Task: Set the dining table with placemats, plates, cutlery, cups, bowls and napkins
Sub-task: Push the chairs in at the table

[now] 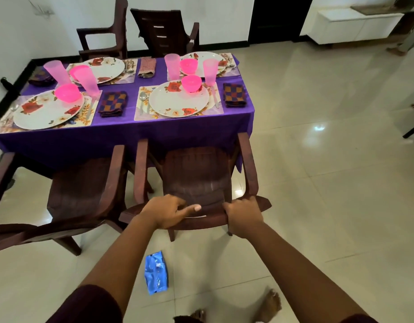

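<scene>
Both hands grip top rail of dark brown moulded plastic armchair (196,178): left hand (165,212), right hand (244,216). Light, stiff; purple-clothed table (122,134) just beyond.

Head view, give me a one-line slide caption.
Both hands, left and right, grip the chair back at the fully set purple table.

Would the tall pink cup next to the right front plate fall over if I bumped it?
Probably. The tall pink cup looks narrow and high, so it could tip easily. It seems to be thin, see-through plastic, so likely light and unlikely to break. On its side it might roll.
</scene>
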`<state>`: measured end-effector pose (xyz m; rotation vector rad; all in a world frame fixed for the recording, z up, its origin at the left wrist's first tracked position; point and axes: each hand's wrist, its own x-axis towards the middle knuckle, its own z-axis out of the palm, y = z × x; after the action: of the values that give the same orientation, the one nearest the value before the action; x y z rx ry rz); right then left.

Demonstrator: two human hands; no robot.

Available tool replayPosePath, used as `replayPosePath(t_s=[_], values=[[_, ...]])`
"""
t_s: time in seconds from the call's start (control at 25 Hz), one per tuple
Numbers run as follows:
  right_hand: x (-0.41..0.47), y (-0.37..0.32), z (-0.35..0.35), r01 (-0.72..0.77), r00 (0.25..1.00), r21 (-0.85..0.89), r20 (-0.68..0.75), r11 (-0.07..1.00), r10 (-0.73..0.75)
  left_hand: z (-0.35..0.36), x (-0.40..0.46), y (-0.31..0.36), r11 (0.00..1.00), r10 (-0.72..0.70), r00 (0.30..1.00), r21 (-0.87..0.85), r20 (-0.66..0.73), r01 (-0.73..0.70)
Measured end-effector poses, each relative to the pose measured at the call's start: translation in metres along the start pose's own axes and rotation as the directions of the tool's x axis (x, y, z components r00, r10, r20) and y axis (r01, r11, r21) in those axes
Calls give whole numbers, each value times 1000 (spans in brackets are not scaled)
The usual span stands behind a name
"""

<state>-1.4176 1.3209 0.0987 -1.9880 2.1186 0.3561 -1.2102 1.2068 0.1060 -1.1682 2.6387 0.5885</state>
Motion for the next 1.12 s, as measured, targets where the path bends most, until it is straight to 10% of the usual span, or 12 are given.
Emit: replayPosePath(t_s=[0.2, 0.48, 1.12], values=[[9, 54, -30, 79, 934, 616, 229, 784, -275, -6, 83, 114, 991, -60, 987, -124, -148, 41], [-15, 242, -13, -128, 988, 243, -53, 961, 145, -2, 174, 240, 989, -114, 910, 37, -398, 141], [125, 487, 3, -99, 992, 253, 99, 962, 76, 28, 400, 306, 952, -228, 946, 149, -230, 266]])
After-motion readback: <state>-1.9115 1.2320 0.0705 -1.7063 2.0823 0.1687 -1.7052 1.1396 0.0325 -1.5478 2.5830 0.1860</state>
